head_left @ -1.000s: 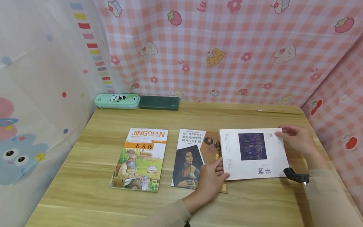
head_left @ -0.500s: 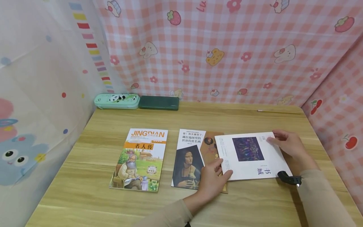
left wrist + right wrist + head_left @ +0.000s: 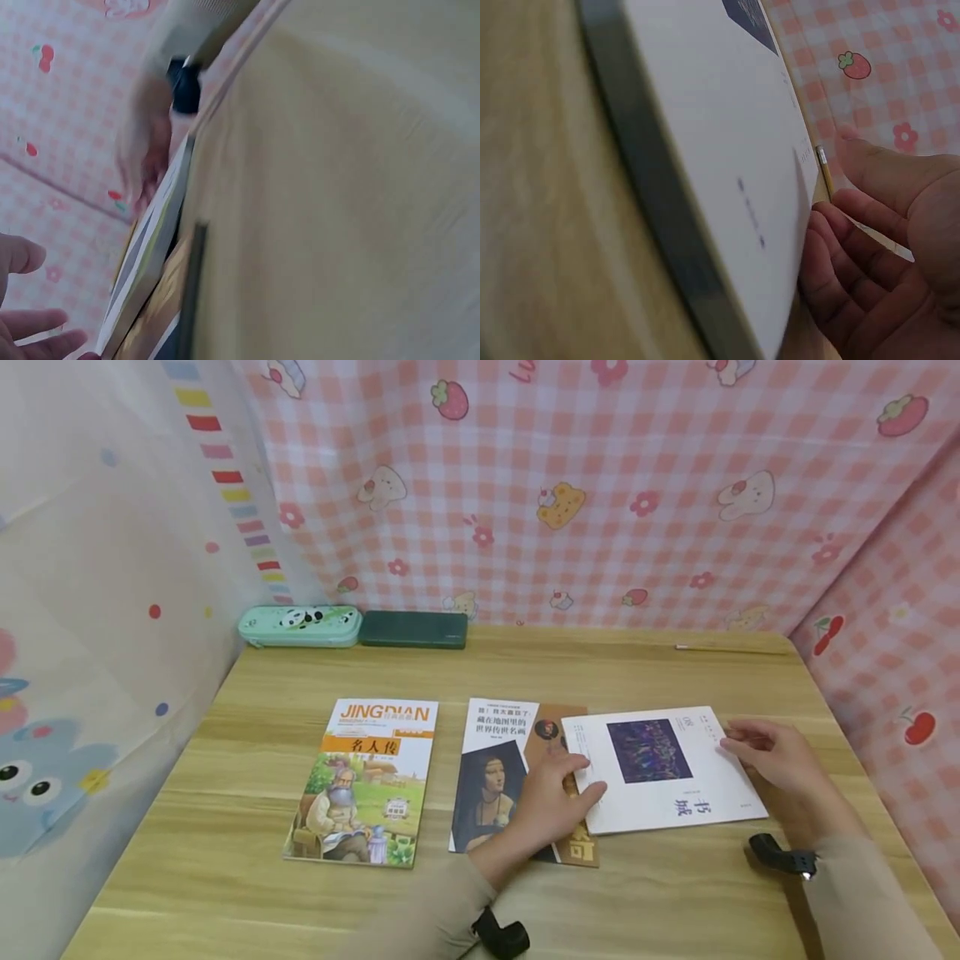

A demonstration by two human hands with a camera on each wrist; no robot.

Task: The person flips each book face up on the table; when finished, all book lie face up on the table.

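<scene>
A white book (image 3: pixel 663 768) with a dark square picture lies slightly askew on the right, its left side overlapping a book with a painted portrait (image 3: pixel 491 777). My left hand (image 3: pixel 551 802) hovers over the portrait book, thumb and fingers spread beside the white book's left edge. In the left wrist view the left fingers (image 3: pixel 37 330) appear parted, near the book's corner. At the opposite edge is my right hand (image 3: pixel 772 760). Seen from the right wrist, its loosely bent fingers (image 3: pixel 829 255) touch the white book's edge while the thumb (image 3: pixel 885 172) stands off the cover.
Another book with an orange band (image 3: pixel 360 781) lies to the left. Along the back of the wooden table (image 3: pixel 225 810) are a mint panda pencil case (image 3: pixel 300 627), a dark green case (image 3: pixel 414 630) and a pencil (image 3: pixel 731 649). Patterned curtains (image 3: pixel 517 560) hang behind and beside it.
The white book has shifted left and turned a little, its left side now lying further over the portrait book. Both hands have loosened from its edges; the left has drawn back slightly.
</scene>
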